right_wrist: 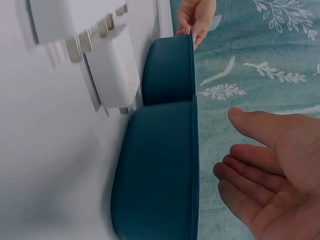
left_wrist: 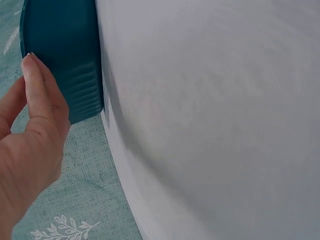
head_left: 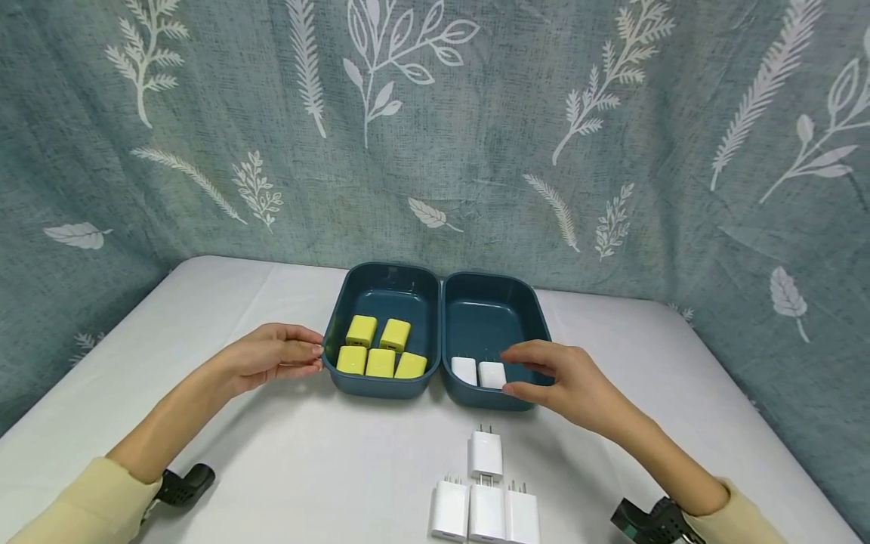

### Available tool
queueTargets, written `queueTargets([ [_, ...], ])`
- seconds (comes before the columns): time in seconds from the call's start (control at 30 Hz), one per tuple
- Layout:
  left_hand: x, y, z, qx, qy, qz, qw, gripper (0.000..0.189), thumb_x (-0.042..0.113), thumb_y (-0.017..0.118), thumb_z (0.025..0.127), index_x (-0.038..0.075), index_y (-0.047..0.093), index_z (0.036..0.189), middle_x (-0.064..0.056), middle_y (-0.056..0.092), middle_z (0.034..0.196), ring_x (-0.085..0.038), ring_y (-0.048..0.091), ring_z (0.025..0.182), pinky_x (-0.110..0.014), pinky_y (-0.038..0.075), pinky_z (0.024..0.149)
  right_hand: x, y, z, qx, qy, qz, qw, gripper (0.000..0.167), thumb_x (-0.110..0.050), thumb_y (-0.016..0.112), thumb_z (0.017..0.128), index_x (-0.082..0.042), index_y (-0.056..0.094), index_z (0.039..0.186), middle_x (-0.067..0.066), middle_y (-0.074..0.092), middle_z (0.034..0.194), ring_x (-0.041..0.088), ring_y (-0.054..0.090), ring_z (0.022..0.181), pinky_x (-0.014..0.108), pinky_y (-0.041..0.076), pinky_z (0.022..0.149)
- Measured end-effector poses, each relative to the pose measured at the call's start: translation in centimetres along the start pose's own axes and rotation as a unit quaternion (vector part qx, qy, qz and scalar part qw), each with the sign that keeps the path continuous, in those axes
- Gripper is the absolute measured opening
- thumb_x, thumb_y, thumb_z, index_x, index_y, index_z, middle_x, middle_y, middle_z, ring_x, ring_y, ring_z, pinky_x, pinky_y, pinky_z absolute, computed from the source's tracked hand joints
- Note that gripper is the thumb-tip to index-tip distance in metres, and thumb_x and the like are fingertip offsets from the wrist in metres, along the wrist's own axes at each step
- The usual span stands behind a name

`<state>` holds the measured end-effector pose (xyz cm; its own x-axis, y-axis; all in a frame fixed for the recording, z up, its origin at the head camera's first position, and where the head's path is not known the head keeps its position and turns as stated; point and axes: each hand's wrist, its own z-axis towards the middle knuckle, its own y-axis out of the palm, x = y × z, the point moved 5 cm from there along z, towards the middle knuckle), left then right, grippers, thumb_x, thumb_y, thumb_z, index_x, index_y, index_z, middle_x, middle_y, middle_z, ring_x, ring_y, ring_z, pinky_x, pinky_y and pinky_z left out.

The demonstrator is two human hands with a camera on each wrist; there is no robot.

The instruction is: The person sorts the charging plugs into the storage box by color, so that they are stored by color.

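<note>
Two dark teal bins stand side by side. In the left bin [head_left: 387, 389] lie several yellow charger blocks [head_left: 380, 363]. Two white charger blocks [head_left: 492, 375] lie near the front of the right bin [head_left: 489, 283]. My left hand [head_left: 268, 353] touches the left bin's outer side with its fingertips, fingers fairly straight; the left wrist view shows them against the bin wall [left_wrist: 75, 60]. Over the right bin's front right part is my right hand [head_left: 564, 378], thumb and fingers apart, fingertips close to the nearer white block. The right wrist view shows that hand [right_wrist: 280, 175] holding nothing.
In front of the right bin, several white chargers [head_left: 486, 514] stand on the white-covered table [head_left: 306, 468], metal prongs pointing toward the bins. Behind the table hangs a teal curtain [head_left: 489, 181] with white leaf prints. Each wrist carries a black camera strap [head_left: 655, 521].
</note>
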<state>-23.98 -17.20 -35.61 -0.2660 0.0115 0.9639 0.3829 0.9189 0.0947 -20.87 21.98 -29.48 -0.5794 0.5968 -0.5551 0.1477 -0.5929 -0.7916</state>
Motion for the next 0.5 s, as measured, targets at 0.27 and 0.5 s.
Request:
queueTargets([
  [0.27,0.0,0.0,-0.1,0.003,-0.003,0.003,1.0000,0.039,0.002,0.055,0.100,-0.016,0.040,0.132,-0.011,0.067,0.100,-0.018,0.069,0.093,-0.031,0.057,0.089,-1.9,0.4,-1.4,0.012,-0.060,-0.001,0.9981,0.037,-0.024,0.080,0.085,-0.017,0.069,0.120,-0.005,0.068,0.116,0.017,0.065,0.108,0.036,0.057,0.091],
  [0.5,-0.1,0.0,-0.1,0.004,-0.001,0.000,1.0000,0.038,0.001,0.054,0.100,-0.015,0.040,0.132,-0.011,0.067,0.100,-0.018,0.069,0.092,-0.031,0.058,0.088,-2.8,2.0,-2.7,-0.026,-0.070,0.008,0.9972,0.036,-0.028,0.078,0.087,-0.012,0.070,0.118,-0.004,0.068,0.117,0.013,0.063,0.110,0.031,0.055,0.093],
])
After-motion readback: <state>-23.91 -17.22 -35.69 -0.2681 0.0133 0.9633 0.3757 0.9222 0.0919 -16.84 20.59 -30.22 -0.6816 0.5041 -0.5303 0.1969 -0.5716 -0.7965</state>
